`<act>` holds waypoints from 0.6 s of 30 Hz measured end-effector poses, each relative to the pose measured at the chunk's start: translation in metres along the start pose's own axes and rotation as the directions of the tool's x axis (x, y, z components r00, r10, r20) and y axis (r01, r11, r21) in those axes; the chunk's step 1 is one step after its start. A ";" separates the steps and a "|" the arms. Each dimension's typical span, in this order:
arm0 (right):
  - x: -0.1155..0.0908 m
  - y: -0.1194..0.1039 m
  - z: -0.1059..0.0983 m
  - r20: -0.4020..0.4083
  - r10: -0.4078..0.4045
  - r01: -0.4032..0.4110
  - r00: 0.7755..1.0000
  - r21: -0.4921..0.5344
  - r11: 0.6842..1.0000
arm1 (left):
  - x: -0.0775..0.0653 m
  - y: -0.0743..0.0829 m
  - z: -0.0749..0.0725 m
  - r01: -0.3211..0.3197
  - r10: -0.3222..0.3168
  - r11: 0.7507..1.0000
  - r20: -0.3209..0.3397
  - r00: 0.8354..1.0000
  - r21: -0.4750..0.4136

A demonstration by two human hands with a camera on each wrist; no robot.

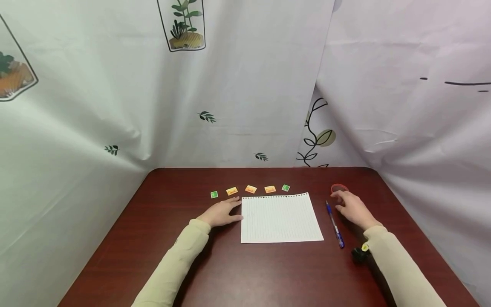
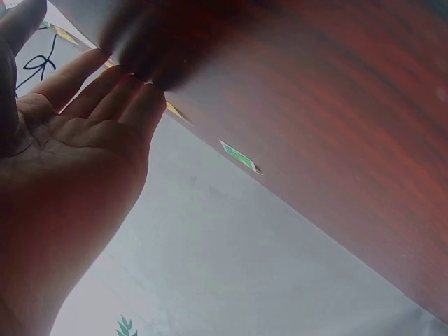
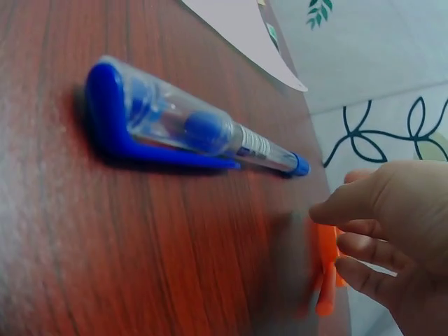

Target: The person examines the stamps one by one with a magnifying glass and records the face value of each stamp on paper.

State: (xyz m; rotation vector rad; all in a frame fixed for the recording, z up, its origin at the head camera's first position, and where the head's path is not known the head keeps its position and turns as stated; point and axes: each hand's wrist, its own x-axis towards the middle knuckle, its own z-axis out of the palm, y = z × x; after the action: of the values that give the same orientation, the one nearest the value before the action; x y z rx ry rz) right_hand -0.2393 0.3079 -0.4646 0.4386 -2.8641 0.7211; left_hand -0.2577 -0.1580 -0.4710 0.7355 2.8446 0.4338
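My left hand (image 1: 220, 213) rests with straight, spread fingers at the left edge of a sheet of lined paper (image 1: 280, 219), thumb tip at its margin. In the left wrist view, the palm side of the left hand (image 2: 84, 140) shows, fingertips down at the dark tabletop. My right hand (image 1: 354, 209) reaches over the table's right side, its fingers loosely bent and thumb apart. Right at its fingertips is a red-orange looped thing (image 3: 326, 259), partly hidden by the hand. A clear pen with a blue cap (image 1: 334, 224) lies between paper and right hand.
Behind the paper stretches a row of small orange cards (image 1: 251, 189) with a green square card (image 1: 214, 194) at each end. White printed cloth (image 1: 245, 85) hangs behind the dark red wooden table (image 1: 245, 277). Near my right sleeve sits a small black object (image 1: 359, 255).
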 end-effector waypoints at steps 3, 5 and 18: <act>0.001 -0.003 0.002 0.042 -0.016 0.016 0.999 -0.013 1.000 | -0.001 0.000 0.000 0.000 0.000 1.000 0.002 1.000 -0.003; 0.001 -0.005 0.004 0.063 -0.020 0.022 0.998 -0.020 1.000 | -0.001 0.001 0.000 -0.006 0.006 1.000 0.001 1.000 0.000; 0.003 -0.013 0.011 0.124 -0.034 0.040 0.992 -0.048 0.998 | -0.001 0.001 0.000 -0.003 0.003 1.000 -0.001 1.000 0.012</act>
State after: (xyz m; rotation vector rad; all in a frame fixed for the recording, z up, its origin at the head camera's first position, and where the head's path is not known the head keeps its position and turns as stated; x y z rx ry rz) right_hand -0.2386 0.2912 -0.4683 0.5465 -2.9726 0.6349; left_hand -0.2562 -0.1580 -0.4708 0.7424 2.8498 0.4180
